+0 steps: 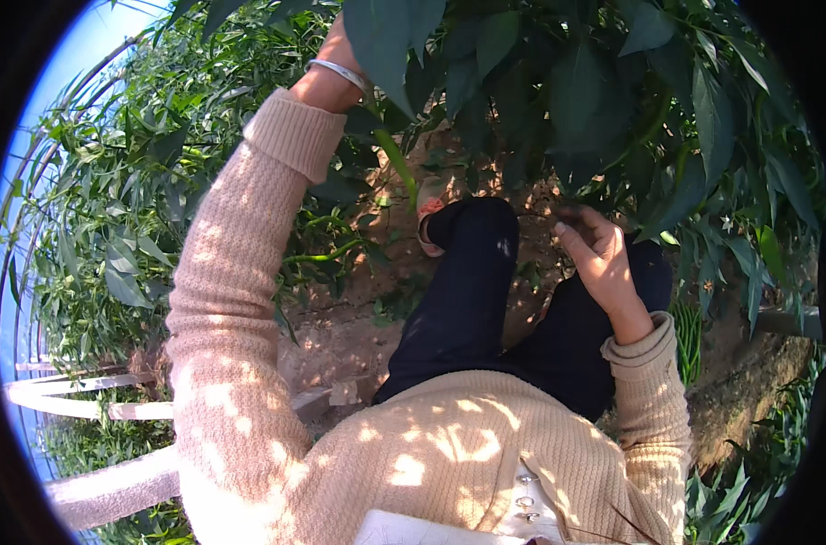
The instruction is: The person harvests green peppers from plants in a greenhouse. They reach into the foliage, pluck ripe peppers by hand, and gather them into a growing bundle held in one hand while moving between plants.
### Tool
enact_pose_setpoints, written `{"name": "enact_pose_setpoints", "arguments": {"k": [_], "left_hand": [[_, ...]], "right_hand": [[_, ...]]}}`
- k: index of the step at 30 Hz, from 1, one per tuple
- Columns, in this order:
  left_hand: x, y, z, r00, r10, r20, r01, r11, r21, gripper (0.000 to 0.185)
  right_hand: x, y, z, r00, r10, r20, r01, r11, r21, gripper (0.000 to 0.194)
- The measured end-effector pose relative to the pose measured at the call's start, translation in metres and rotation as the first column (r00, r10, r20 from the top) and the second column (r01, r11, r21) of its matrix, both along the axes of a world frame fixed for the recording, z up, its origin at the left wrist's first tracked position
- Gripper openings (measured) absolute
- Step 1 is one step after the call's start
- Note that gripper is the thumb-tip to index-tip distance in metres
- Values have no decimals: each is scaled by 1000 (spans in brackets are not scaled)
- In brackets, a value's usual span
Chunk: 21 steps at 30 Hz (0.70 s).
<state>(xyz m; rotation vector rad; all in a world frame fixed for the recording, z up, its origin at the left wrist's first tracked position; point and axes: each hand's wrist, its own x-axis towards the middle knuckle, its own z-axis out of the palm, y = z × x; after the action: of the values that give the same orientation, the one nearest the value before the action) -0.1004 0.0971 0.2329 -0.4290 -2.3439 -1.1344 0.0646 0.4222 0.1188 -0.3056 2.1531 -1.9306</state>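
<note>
My left hand (341, 49) is raised among pepper plant leaves (384, 51) at the top, a bangle on its wrist. Those leaves hide its fingers, so any hold cannot be made out. A long green chili pepper (398, 162) hangs just below that wrist. My right hand (600, 253) is above my right knee, under the foliage, thumb and fingers curled towards each other. Its fingertips are in shadow, and I cannot tell whether they pinch anything. More slender green peppers (330, 256) hang low on the plant at left.
A bunch of picked-looking long green peppers (687, 340) lies beside my right forearm. Dense pepper plants (133, 204) fill the left side, with curved poles beyond. Bare soil (348, 320) lies around my legs. A pale curved bar (113, 484) is at lower left.
</note>
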Motion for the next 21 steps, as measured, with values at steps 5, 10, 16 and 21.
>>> {"name": "enact_pose_setpoints", "arguments": {"k": [5,10,16,21], "left_hand": [[95,107,-32,850,-246,466,-269,557,785,24],[101,126,-87,806,-485,340,-220,287,932,26],[13,-9,-197,835,137,533,-518,525,676,27],[-10,-161,-246,434,712,553,-871,487,56,25]], "right_hand": [[7,-30,-17,982,174,-70,-178,982,-56,44],[17,-49,-14,862,310,400,-261,950,-173,23],[9,-46,-7,805,160,571,32,950,-311,21],[-1,-49,-18,824,64,562,95,964,-248,22]]}}
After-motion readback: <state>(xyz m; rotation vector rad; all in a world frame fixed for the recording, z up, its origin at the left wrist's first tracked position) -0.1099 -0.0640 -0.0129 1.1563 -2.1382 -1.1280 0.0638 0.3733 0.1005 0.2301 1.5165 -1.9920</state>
